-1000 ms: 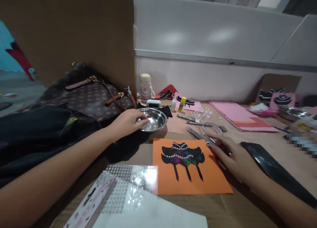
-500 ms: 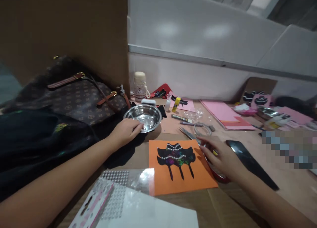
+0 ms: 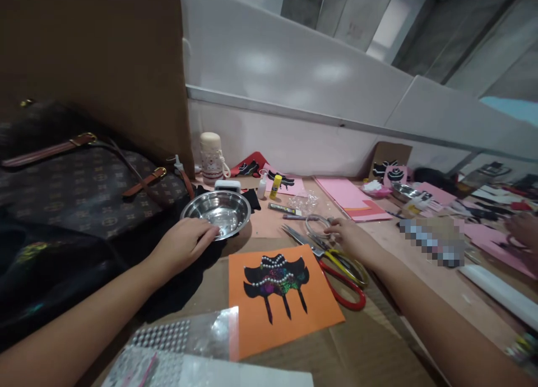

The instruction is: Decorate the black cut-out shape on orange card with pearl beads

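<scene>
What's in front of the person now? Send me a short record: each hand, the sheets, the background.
Left hand: at the metal bowl, thumb across its near rim
Right hand: beside the clear ring; contact unclear
Orange sheet: flat, bearing a black cutout with rows of pearly beads
Bead sheet: at the orange sheet's near left
Farther back: yellow glue stick, white bottle
Right edge: another person's hand, partly visible

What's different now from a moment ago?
The right hand has moved forward toward the clear ring, uncovering more of the red-handled scissors. The camera view has turned right. The left hand stays at the rim of the metal bowl; the orange card stays put.
</scene>
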A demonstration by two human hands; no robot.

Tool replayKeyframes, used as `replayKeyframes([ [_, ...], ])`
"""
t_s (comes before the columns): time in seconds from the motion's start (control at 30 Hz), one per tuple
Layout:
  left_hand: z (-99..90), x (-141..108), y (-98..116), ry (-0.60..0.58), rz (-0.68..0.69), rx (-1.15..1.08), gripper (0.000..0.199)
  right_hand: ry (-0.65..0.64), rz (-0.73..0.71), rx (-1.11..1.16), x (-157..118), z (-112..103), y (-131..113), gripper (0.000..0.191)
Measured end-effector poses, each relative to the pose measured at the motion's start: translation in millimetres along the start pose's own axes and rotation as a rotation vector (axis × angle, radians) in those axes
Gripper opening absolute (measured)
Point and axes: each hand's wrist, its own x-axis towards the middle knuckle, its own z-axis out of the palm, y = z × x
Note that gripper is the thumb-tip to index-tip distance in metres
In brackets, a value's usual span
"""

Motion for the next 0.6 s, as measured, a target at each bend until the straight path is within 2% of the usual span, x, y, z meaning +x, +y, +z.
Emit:
replayKeyframes([
  [0.17,2.4,-3,-1,0.03,0.011,0.003,0.049,0.076,0.027,0.06,8,12,5,0.027],
  [0.23,-1.9,-3,1,0.071,0.017,0.008,0.044,0.146,0.054,0.116,8,8,-3,0.027],
  [0.3,-15.1,1,6,0.134,0.026,0.023,0.039,0.211,0.066,0.194,4,-4,-18,0.023],
  [0.37,-39.5,8,19,0.214,0.037,0.028,0.036,0.245,0.035,0.293,-3,-22,-43,0.023],
  [0.47,-90.3,24,49,0.364,0.052,-0.077,0.033,0.206,-0.101,0.431,-14,-56,-93,0.025],
  [0.53,-124.0,33,71,0.362,0.05,-0.163,0.032,0.185,-0.193,0.508,-17,-77,-127,0.024],
  [0.6,-150.0,35,88,0.298,0.057,-0.231,0.03,0.187,-0.266,0.637,-16,-94,-157,0.023],
])
